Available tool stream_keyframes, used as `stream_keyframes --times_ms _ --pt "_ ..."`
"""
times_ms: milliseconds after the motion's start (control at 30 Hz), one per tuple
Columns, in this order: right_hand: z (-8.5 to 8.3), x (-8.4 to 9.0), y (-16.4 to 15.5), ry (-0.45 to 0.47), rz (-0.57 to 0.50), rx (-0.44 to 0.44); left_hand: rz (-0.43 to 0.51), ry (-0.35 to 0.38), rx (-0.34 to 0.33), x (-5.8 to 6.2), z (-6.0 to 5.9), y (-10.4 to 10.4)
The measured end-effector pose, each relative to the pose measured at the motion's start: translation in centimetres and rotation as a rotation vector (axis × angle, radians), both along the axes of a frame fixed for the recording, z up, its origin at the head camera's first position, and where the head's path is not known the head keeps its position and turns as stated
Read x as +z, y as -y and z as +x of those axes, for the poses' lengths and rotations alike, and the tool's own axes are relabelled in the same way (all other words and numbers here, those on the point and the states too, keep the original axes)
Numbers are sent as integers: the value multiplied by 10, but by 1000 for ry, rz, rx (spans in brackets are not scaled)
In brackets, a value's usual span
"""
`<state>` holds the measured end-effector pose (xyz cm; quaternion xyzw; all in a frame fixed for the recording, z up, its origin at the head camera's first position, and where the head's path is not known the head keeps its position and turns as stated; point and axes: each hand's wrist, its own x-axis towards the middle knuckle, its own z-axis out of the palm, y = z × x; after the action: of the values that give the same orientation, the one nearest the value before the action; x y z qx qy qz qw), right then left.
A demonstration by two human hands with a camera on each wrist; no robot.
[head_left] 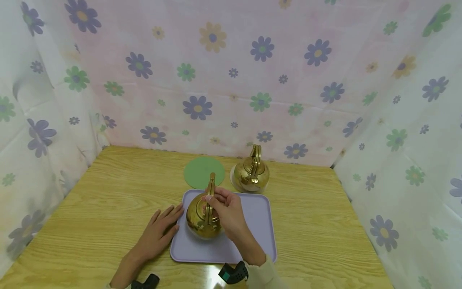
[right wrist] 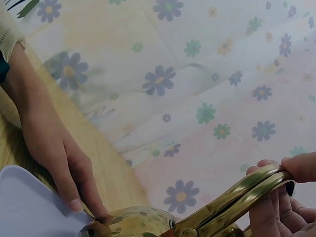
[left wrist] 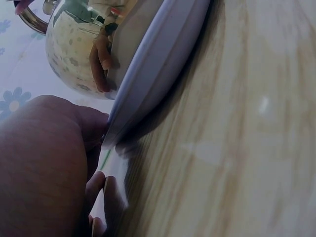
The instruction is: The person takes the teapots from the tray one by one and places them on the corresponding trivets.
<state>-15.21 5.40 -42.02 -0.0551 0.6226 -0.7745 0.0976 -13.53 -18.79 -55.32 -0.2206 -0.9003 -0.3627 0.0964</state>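
A shiny gold teapot [head_left: 204,218] stands upright over the left part of a pale purple tray [head_left: 257,224]. My right hand [head_left: 228,210] grips its tall arched handle; in the right wrist view the thumb and fingers [right wrist: 266,217] close round the double gold bar. My left hand [head_left: 159,230] lies at the tray's left edge, with its fingers stretched forward. In the left wrist view its thumb touches the tray rim [left wrist: 148,74], and the teapot's polished side [left wrist: 74,54] rises just behind.
A second gold teapot [head_left: 251,176] stands on a pale round mat [head_left: 234,182] behind the tray. Left of it lies a green round mat [head_left: 202,170], partly overlapped by the handle. Flowered curtains [head_left: 231,80] enclose the wooden table [head_left: 317,224] at the back and sides.
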Motion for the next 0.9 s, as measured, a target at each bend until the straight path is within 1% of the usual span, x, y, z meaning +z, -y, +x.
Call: stream_keyframes --times_ms 133,300,433,533,700,900 --pt "-3 0 0 -18 1 -12 -5 8 1 0 0 1" --pt "-7 1 -1 -24 21 -26 -6 12 4 0 0 1" --pt "-11 1 -2 -27 18 -32 -6 22 -2 0 -1 -1" --pt "-14 2 -3 -38 14 -39 -5 14 -4 2 -1 -3" --pt "-19 2 -3 -62 37 -39 -7 -11 3 3 0 -4" --pt "-24 1 -2 -83 37 -32 -14 -6 8 4 3 -2"
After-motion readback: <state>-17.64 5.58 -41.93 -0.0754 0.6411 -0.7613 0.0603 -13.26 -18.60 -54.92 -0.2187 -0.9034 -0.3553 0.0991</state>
